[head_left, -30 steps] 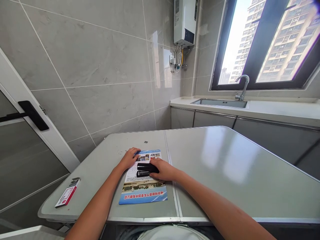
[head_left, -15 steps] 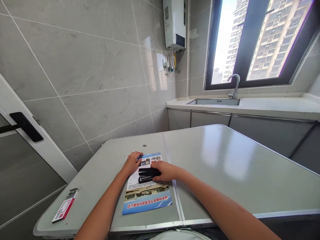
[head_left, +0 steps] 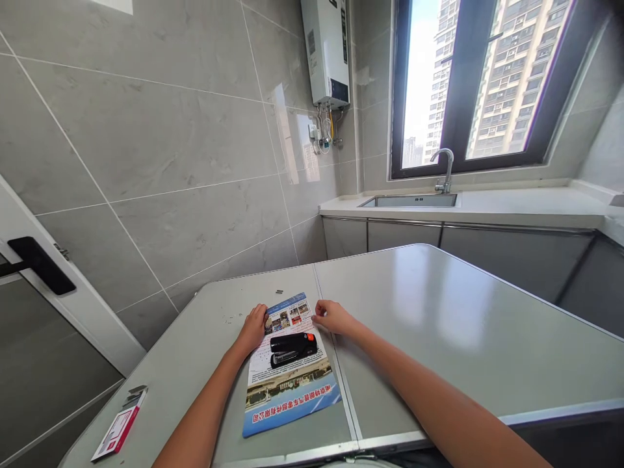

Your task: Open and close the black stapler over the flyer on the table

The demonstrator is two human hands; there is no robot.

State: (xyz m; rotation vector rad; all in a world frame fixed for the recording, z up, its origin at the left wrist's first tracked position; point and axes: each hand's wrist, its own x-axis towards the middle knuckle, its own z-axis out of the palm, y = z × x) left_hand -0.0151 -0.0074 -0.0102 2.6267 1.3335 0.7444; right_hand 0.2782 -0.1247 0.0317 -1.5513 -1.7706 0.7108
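Observation:
A printed leaflet (head_left: pixel 292 409) with blue bands and small photos lies on the table. On its middle rests a black stapler (head_left: pixel 293 348) with an orange-red patch at its right end; neither hand touches it. My left hand (head_left: pixel 253 328) is closed at the leaflet's upper left edge, its fingertips curled over the paper. At the upper right edge my right hand (head_left: pixel 335 317) pinches the sheet between thumb and fingers.
Staple strips (head_left: pixel 279 291) and loose bits lie beyond the leaflet. A red and white staple box (head_left: pixel 119 429) with grey strips (head_left: pixel 137 391) sits near the table's left edge. A metal seam (head_left: pixel 344 377) crosses the table (head_left: pixel 414 312). A sink (head_left: pixel 412 201) stands behind.
My right hand has let go of the stapler and moved up to the leaflet's right edge. The stapler stays on the leaflet, which is turned slightly. The view has shifted a little.

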